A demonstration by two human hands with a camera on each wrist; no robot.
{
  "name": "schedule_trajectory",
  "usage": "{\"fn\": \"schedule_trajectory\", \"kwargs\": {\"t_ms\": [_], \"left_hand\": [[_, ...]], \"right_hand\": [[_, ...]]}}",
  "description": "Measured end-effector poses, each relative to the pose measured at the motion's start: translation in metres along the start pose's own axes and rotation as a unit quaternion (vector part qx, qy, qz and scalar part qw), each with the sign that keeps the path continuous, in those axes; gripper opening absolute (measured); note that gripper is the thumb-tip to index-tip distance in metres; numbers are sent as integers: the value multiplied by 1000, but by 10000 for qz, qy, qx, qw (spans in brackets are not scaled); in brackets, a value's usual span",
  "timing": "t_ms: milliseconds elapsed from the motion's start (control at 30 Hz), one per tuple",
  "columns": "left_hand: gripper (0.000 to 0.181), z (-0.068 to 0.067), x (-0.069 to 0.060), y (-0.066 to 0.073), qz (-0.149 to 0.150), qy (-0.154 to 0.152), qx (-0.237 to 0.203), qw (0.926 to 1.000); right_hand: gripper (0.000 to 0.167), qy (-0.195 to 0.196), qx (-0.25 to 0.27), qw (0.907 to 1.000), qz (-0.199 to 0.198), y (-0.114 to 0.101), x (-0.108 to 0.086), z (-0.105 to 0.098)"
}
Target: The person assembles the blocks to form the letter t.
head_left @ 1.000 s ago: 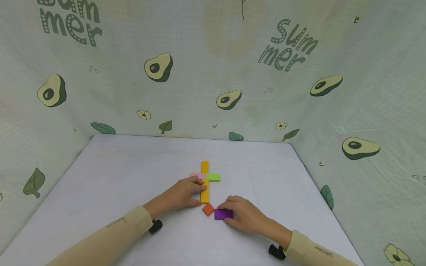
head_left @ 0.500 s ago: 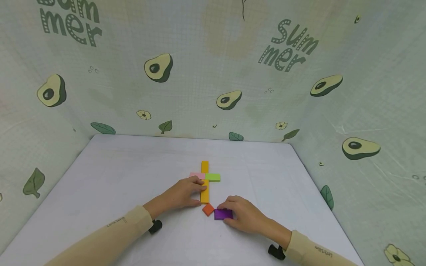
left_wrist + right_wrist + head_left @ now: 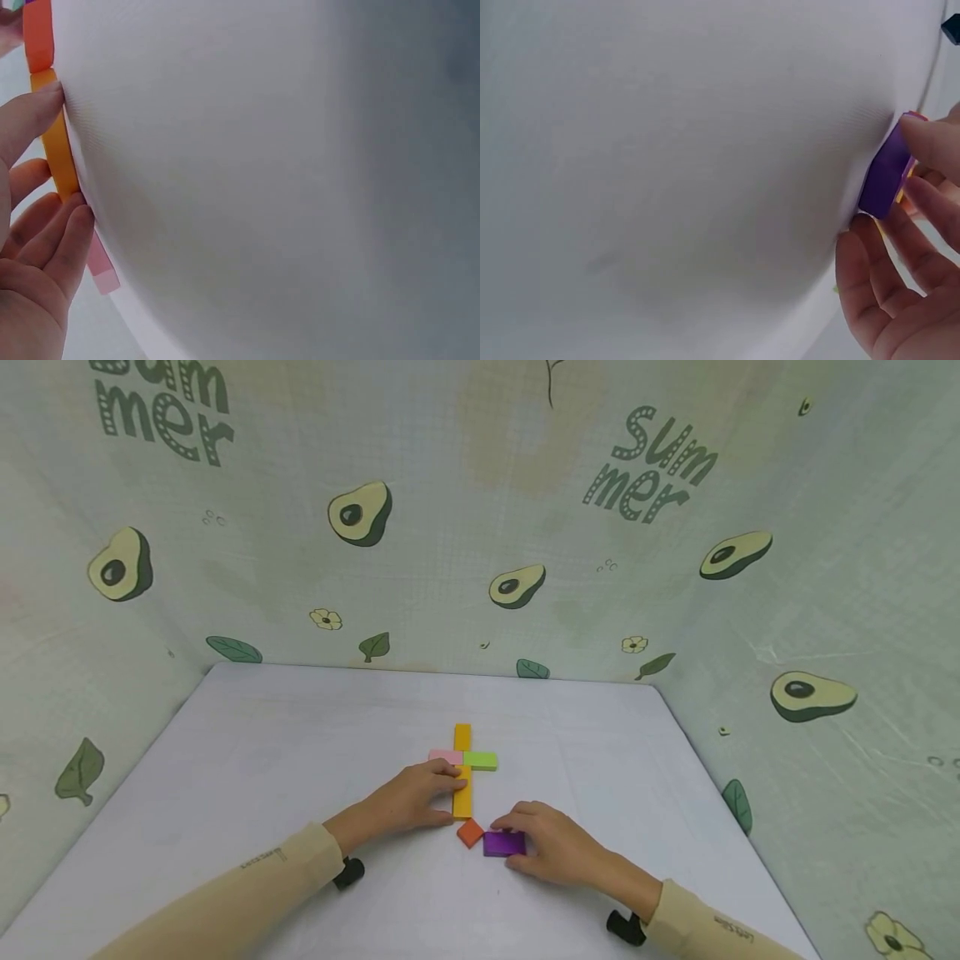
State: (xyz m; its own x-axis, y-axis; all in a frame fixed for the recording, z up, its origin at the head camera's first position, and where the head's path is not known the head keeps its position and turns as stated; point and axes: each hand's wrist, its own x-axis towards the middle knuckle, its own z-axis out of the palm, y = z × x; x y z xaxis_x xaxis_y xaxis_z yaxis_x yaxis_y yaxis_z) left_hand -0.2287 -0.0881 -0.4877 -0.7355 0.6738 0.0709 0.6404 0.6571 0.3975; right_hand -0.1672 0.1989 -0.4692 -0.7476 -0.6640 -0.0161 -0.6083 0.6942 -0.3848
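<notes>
My left hand (image 3: 415,795) pinches the long yellow-orange block (image 3: 464,803), thumb near its close end and fingertips along its far part. That block lies flat below a pink block (image 3: 442,756) and a light green block (image 3: 482,762), with another yellow-orange block (image 3: 462,737) beyond them. An orange-red square block (image 3: 470,833) sits cornerwise at the near end. My right hand (image 3: 558,845) grips a purple block (image 3: 504,844) between thumb and fingers; its left end meets the orange-red block's right corner. In the right wrist view, the thumb covers one end of the purple block (image 3: 885,176).
The blocks lie on a white-covered table (image 3: 300,718). A pale cloth backdrop (image 3: 435,443) printed with avocados and leaves rises behind and on both sides. Black wrist cameras sit under the left (image 3: 349,872) and right (image 3: 626,928) wrists.
</notes>
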Motion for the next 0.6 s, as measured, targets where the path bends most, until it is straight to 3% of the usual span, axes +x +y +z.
{"fn": "schedule_trajectory", "kwargs": {"t_ms": [600], "left_hand": [[60, 1, 1, -2, 108, 70, 176, 9998]], "right_hand": [[39, 231, 363, 9990, 144, 16, -9, -17]]}}
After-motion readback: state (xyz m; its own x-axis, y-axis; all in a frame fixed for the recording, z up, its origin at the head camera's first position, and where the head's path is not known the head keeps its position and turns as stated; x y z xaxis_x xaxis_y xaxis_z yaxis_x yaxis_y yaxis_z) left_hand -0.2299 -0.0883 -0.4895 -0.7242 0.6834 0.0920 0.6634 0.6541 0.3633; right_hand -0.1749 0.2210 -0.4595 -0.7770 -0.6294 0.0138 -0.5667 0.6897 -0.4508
